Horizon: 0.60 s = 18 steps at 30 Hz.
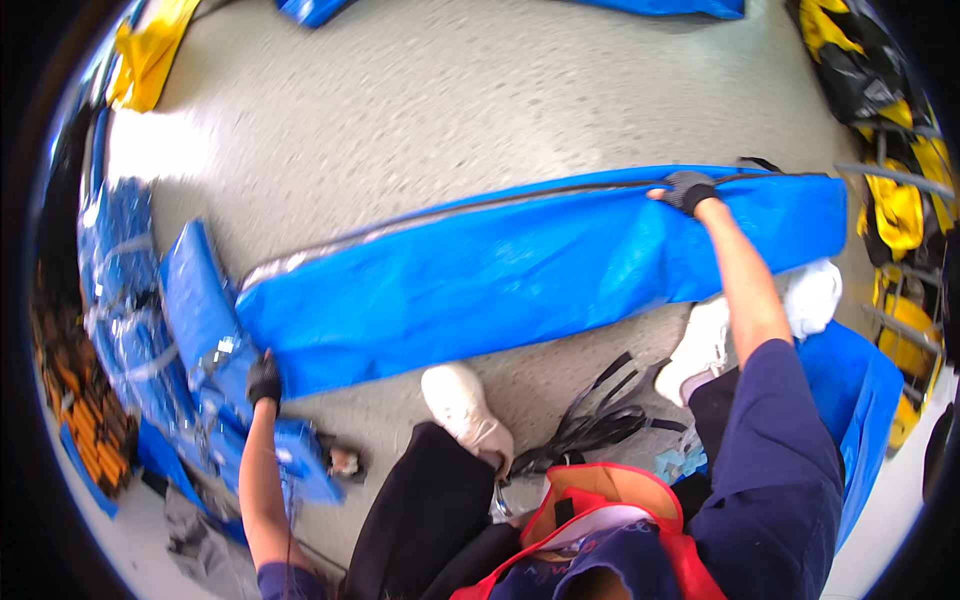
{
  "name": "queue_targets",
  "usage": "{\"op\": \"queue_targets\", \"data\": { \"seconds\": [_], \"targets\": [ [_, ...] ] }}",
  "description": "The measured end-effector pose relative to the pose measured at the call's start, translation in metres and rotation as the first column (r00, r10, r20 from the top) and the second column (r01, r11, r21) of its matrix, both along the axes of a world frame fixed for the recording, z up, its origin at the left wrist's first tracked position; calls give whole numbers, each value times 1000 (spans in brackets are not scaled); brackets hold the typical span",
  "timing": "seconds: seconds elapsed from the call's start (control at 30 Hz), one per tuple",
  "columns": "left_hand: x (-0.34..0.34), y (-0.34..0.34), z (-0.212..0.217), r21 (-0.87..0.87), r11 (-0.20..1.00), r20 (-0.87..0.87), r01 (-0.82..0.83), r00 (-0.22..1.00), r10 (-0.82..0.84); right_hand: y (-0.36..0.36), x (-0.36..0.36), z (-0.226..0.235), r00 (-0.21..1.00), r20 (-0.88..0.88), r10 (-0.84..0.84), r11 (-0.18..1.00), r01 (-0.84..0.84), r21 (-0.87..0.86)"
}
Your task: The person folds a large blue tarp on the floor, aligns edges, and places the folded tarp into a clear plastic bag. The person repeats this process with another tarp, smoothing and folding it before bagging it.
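Blue cover [540,268] lay lengthwise across the floor [480,110], left hand [265,380] at its near-left corner, right hand [688,191] on its dark strip [560,194] — grip closure I could not tell — so I judged straightening in hand, the next move calling for even tension.

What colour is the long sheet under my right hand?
The sheet is bright blue, seen best in the head view.

No legible txt; label [223,349] on blue pkg [196,282] & lettering [540,570] on shirt [765,465] too blurry.
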<state>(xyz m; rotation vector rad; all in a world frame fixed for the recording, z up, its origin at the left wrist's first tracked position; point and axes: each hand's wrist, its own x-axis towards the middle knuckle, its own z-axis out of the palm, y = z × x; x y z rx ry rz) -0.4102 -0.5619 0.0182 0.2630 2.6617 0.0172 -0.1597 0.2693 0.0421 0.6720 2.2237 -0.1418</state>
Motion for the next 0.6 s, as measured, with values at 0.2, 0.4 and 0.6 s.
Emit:
{"op": "queue_targets", "data": {
  "seconds": [0.2,0.4,0.6],
  "targets": [
    [15,27,4,-112,924,126,-367,917,379,9,16,9,995,58,85,996,-86,30],
    [53,-47,-23,79,895,-231,-439,866,444,16,6,-11,818,-430,382,915,-401,51],
    [107,0,-18,-192,893,-7,-407,911,413,37,14,-21,923,-266,279,939,-320,-127]
  ]
}}
